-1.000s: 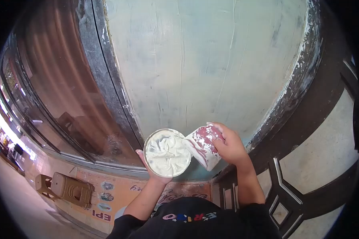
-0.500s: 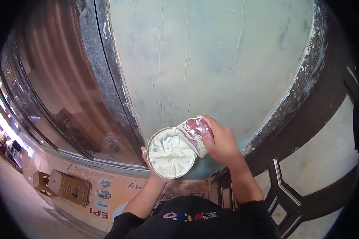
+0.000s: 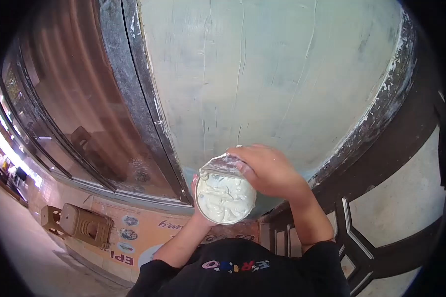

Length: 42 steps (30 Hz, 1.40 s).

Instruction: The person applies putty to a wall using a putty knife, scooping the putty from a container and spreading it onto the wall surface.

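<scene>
A round tub (image 3: 199,205) of creamy white paste (image 3: 223,200) is held up in front of my chest by my left hand (image 3: 195,190), whose fingers wrap round its outer side and are mostly hidden. My right hand (image 3: 270,171) grips a flat spreader (image 3: 222,166), smeared with white, tilted at the tub's far rim. The spreader's lower edge meets the paste there. Swirls and ridges mark the paste's surface. Beyond the tub stands a pale greenish wall panel (image 3: 277,74) with streaks and thin vertical ridges.
A worn grey frame (image 3: 129,69) borders the panel on the left, beside a glass pane (image 3: 84,99) with brown curtain behind. Dark grille work (image 3: 357,237) stands at right. Brown plastic stools (image 3: 86,222) and an orange printed banner (image 3: 143,227) are lower left.
The tub has shifted slightly right in view. My right hand has turned the spreader from the tub's right side to its far rim, tilting it more level.
</scene>
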### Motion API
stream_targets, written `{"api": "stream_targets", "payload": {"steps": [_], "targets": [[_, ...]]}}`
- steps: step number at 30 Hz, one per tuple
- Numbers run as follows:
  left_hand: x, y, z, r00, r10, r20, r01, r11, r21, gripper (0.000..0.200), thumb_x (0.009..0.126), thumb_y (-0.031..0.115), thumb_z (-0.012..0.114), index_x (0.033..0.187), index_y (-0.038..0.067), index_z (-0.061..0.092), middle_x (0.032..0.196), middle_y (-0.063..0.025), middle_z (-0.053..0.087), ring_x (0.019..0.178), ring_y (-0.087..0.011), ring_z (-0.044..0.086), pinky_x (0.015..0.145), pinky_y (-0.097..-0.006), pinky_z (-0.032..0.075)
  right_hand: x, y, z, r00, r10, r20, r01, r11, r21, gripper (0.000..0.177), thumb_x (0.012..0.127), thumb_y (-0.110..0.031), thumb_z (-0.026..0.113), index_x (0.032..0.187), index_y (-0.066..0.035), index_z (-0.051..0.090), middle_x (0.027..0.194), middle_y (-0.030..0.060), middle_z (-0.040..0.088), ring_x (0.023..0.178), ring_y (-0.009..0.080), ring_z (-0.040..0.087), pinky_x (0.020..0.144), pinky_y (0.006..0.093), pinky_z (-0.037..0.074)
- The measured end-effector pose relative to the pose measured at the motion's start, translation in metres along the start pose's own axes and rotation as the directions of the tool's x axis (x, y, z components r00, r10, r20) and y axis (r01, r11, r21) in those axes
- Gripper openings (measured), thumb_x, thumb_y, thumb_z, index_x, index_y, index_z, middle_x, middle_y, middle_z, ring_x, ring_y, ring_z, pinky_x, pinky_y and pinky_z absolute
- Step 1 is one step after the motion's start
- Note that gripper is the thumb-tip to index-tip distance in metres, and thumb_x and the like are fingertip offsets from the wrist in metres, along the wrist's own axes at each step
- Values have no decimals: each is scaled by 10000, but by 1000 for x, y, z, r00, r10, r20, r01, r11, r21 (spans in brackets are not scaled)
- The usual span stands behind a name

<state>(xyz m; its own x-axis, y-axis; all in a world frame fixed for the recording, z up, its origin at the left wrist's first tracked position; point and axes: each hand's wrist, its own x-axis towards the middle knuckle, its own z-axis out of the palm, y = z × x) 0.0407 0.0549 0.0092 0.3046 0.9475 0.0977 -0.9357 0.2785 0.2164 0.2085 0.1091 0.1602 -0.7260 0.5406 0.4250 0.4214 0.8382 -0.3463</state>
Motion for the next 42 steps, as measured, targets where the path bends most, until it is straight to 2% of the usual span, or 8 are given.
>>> {"api": "stream_targets", "payload": {"steps": [9, 14, 17, 19, 23, 25, 33, 42], "targets": [[-2, 7, 0, 999, -23, 40, 24, 999, -30, 876, 849, 764, 389, 1478, 154, 395, 1499, -156, 414, 1339, -404, 442, 1098, -592, 350, 7, 3, 8, 999, 24, 46, -24, 1000, -11, 322, 887, -84, 580, 1205, -43, 605, 1070, 146, 676, 988, 369, 607, 861, 453, 480], [2, 8, -11, 993, -40, 110, 58, 985, -165, 866, 858, 757, 385, 1475, 148, 396, 1494, -153, 421, 1338, -394, 447, 1100, -573, 358, 10, 8, 14, 966, -174, 189, 163, 984, 76, 357, 843, -55, 617, 1198, -78, 630, 1040, 114, 680, 944, 332, 603, 852, 439, 479], [2, 5, -8, 989, -35, 144, 68, 971, -228, 858, 865, 751, 381, 1474, 146, 397, 1486, -147, 433, 1332, -380, 459, 1104, -554, 362, 23, 7, 5, 968, -185, 171, 198, 978, -60, 368, 849, -90, 612, 1214, -122, 645, 1017, 85, 678, 941, 318, 594, 864, 436, 466], [4, 5, -1, 979, -2, 202, 50, 972, -231, 850, 870, 746, 377, 1467, 140, 409, 1478, -146, 445, 1329, -379, 463, 1103, -556, 363, 25, 9, 7, 969, -160, 187, 177, 981, -76, 367, 867, -103, 589, 1230, -127, 638, 1044, 95, 679, 966, 319, 594, 888, 441, 459], [-1, 5, -12, 993, 109, -37, -108, 994, 34, 800, 898, 710, 357, 1445, 133, 441, 1453, -147, 473, 1305, -385, 481, 1098, -549, 370, 28, 33, 27, 971, -50, 232, 51, 999, 1, 387, 900, -107, 555, 1286, -93, 587, 1125, 161, 672, 1022, 378, 606, 899, 474, 469], [-2, 8, -19, 988, 137, -73, -137, 991, 6, 738, 919, 665, 383, 1412, 124, 471, 1427, -136, 501, 1287, -383, 492, 1089, -550, 378, 27, 45, 39, 957, 101, 272, -126, 989, 74, 416, 917, -116, 546, 1331, -75, 533, 1104, 206, 668, 1010, 431, 613, 887, 502, 479], [-10, 9, -31, 915, 331, -229, -331, 943, 41, 714, 911, 651, 405, 1357, 108, 530, 1394, -126, 533, 1264, -351, 507, 1087, -522, 380, 1, 50, 76, 918, 307, 251, -335, 939, 77, 591, 897, -209, 555, 1445, -51, 398, 1039, 300, 645, 978, 479, 615, 879, 506, 476], [-12, 13, -32, 842, 422, -337, -452, 892, -11, 704, 891, 670, 391, 1294, 118, 558, 1313, -126, 569, 1208, -350, 533, 1053, -523, 415, -22, 54, 106, 903, 380, 200, -426, 857, 291, 456, 885, -200, 598, 1297, -24, 512, 1005, 233, 668, 907, 365, 660, 825, 409, 503]]}}
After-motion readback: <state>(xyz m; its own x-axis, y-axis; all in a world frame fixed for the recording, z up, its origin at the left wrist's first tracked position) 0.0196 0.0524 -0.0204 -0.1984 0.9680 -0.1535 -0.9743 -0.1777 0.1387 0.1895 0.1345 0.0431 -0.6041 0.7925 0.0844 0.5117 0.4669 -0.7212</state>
